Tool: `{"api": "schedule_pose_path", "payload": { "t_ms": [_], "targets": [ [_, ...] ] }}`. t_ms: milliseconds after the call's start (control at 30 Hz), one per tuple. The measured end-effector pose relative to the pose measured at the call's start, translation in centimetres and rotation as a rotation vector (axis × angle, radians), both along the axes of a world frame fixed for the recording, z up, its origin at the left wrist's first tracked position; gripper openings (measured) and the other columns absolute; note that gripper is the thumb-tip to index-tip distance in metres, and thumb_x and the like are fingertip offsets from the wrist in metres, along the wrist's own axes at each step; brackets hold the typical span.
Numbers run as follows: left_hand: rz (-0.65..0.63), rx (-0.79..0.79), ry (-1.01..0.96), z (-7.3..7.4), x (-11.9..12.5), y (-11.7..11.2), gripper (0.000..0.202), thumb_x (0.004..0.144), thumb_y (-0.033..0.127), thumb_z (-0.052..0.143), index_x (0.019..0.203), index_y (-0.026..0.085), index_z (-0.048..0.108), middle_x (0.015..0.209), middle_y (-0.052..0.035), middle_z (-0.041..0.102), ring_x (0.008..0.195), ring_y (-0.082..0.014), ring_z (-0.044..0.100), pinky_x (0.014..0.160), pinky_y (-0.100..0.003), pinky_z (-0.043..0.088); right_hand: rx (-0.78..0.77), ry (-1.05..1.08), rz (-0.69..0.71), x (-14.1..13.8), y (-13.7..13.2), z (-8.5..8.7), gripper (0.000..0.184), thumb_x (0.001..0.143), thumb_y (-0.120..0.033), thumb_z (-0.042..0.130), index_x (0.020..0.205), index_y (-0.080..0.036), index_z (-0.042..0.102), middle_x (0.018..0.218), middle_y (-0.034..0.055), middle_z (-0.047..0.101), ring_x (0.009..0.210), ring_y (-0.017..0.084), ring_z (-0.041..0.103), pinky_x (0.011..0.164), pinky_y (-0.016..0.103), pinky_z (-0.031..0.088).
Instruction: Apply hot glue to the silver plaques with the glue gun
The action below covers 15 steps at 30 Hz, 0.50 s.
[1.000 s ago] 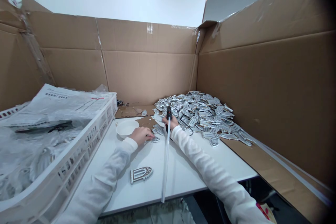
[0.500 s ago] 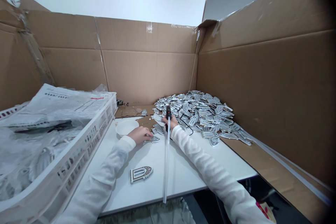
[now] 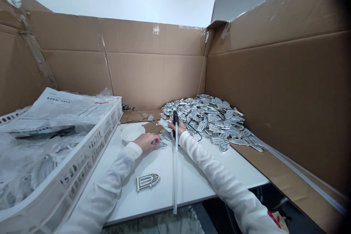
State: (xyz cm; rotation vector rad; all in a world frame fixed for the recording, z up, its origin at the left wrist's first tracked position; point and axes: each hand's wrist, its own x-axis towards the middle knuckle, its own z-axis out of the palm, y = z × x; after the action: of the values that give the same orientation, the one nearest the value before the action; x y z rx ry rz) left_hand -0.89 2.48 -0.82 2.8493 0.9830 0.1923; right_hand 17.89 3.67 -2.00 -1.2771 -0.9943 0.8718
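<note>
My right hand (image 3: 180,128) is wrapped round a black glue gun (image 3: 176,117) at the middle of the table. A long translucent glue stick (image 3: 176,175) juts out of its rear toward me, past the table's front edge. Just to the left, my left hand (image 3: 147,141) has its fingers closed on a small grey-and-white arched window-shaped piece (image 3: 162,146) at the tabletop. Nearer to me lies another arched window-shaped piece (image 3: 148,182) with brown scrollwork. The gun's nozzle is hidden from me.
A large heap of similar pieces (image 3: 208,117) covers the back right. Beside my left hand sits a shallow white dish (image 3: 132,133). A white plastic crate (image 3: 90,150) with papers (image 3: 68,106) and plastic bags stands on the left. Cardboard walls (image 3: 153,73) enclose the table.
My left fingers have shifted slightly on the piece. The free end of the glue stick has swung a little to the right; the glue gun has barely moved.
</note>
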Motion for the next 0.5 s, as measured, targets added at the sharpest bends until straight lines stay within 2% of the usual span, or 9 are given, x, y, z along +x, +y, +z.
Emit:
{"api": "schedule_pose_path", "payload": {
  "t_ms": [100,500],
  "targets": [
    [0.020,0.016,0.009,0.03,0.03,-0.23,0.029,0.068,0.035,0.061,0.095,0.025,0.055,0.091,0.0005,0.061,0.080,-0.0166,0.056,0.061,-0.021,0.036,0.001,-0.009,0.007,-0.03,-0.07,0.02,0.021,0.049,-0.020,0.061,0.061,-0.018,0.045,0.045,-0.0074,0.044,0.038,0.007,0.039,0.040,0.020,0.033],
    [0.021,0.018,0.022,0.11,0.07,-0.49,0.025,0.070,0.033,0.058,0.093,0.025,0.054,0.093,0.0005,0.059,0.083,-0.0169,0.055,0.063,-0.022,0.037,0.022,-0.036,0.007,0.10,0.63,-0.70,0.022,0.048,-0.023,0.060,0.065,-0.018,0.046,0.049,-0.0074,0.045,0.040,0.007,0.039,0.043,0.021,0.035]
  ]
}}
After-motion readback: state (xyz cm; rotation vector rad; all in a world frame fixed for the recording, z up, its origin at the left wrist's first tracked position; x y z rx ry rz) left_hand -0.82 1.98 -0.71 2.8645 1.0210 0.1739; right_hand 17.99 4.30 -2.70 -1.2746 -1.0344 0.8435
